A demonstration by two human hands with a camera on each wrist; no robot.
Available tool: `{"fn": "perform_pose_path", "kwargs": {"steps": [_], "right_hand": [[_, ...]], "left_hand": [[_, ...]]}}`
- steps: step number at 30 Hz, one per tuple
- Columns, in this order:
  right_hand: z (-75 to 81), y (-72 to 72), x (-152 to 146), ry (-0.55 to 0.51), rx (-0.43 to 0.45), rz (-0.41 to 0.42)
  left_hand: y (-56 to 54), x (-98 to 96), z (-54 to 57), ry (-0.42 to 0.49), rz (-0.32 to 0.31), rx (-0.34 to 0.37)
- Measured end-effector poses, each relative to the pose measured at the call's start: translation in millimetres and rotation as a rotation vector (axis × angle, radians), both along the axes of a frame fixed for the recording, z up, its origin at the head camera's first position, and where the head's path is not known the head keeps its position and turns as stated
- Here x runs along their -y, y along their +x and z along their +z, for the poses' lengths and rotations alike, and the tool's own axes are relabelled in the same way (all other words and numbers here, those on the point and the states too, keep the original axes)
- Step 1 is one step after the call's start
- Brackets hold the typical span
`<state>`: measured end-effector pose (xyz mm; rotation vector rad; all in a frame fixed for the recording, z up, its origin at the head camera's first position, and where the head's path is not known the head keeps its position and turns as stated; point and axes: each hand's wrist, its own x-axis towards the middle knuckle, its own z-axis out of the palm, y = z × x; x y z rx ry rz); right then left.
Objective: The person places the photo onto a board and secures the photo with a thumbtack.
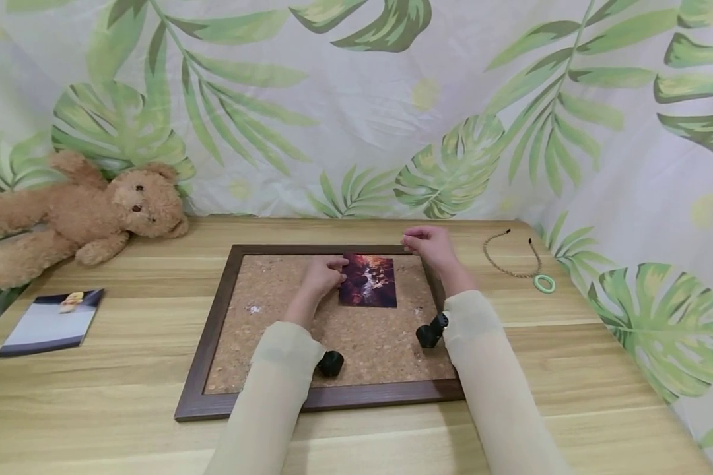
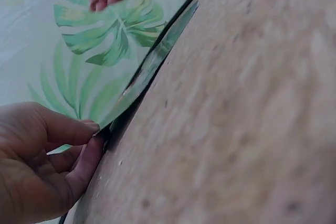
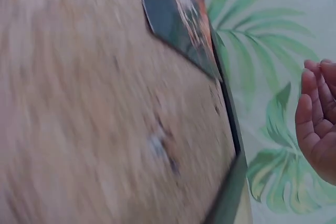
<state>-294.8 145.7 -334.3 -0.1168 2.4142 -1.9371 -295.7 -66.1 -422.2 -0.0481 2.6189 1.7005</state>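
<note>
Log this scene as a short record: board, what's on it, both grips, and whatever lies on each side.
Board: brown-framed cork, on the table
Dark print: orange toward its top, near the board's far edge
Left grip: pinches the dark print's left edge
Right grip: raised by the far right corner, thumb and fingertips close; anything held, unclear
Left side: teddy bear, pale print
Right side: thin black-tipped band, green ring

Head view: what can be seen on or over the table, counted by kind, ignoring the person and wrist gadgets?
Teddy bear: 1
Framed corkboard: 1
Pictures: 2
Thin headband: 1
Green ring: 1
Total: 6
</note>
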Motion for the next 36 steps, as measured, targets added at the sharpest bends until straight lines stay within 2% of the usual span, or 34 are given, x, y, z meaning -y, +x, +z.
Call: {"fn": "perform_pose_path", "kwargs": {"steps": [2,3,4,6,7,8,11,13,14,15,16,17,21,25,27,30,33,36], "right_hand": [[-5.3,-4.4,10,0.033,0.003,0.011],[-10.4,-8.3,14,0.053,0.006,0.012],[-15.3,-10.4,17,0.057,0.009,0.027],[-27.7,-18.1,25,0.081,0.017,0.033],[-39.6,-26.4,26,0.049,-0.002,0.052],[-46.2,-30.1,28,0.055,0.005,0.055],[-61.1,-36.9,33,0.094,0.022,0.042],[-65.4,-36.7,36,0.141,0.028,0.013],[-60.0,-30.5,39,0.187,0.058,-0.017],[-59.4,-28.7,39,0.203,0.057,-0.018],[-58.7,-26.7,39,0.214,0.042,-0.020],[-57.5,-24.8,40,0.225,0.032,-0.022],[-57.6,-22.1,41,0.272,-0.034,0.012],[-62.3,-22.6,44,0.304,-0.056,0.016],[-64.1,-22.6,45,0.319,-0.051,0.006],[-65.1,-22.2,46,0.351,-0.046,-0.014],[-64.8,-22.1,47,0.363,-0.052,-0.027],[-64.1,-22.4,47,0.386,-0.066,-0.023]], "left_hand": [[-20.4,4.8,-29.9,-0.001,-0.019,-0.098],[-38.3,8.1,-52.0,0.007,-0.032,-0.114],[-52.6,11.1,-73.1,0.014,-0.051,-0.179],[-83.7,14.3,-111.8,-0.009,-0.060,-0.214],[-91.0,14.7,-120.7,-0.027,-0.066,-0.212],[-92.4,13.9,-122.7,-0.049,-0.062,-0.210],[-69.5,8.3,-94.9,-0.077,-0.058,-0.164],[-50.5,4.6,-71.3,-0.084,-0.057,-0.141],[-40.2,4.0,-58.5,-0.083,-0.067,-0.129],[-35.8,3.5,-53.7,-0.086,-0.072,-0.142],[-38.9,3.8,-58.6,-0.093,-0.073,-0.183],[-37.6,4.0,-58.9,-0.113,-0.077,-0.223],[-21.0,-1.1,-36.1,-0.342,-0.085,-0.280],[19.0,-11.1,15.3,-0.639,-0.133,-0.135],[33.3,-15.4,26.7,-0.739,-0.149,-0.113],[44.9,-18.7,31.7,-0.782,-0.176,-0.117],[51.6,-19.1,34.4,-0.731,-0.174,-0.150],[51.5,-17.8,32.3,-0.706,-0.174,-0.170]]}}
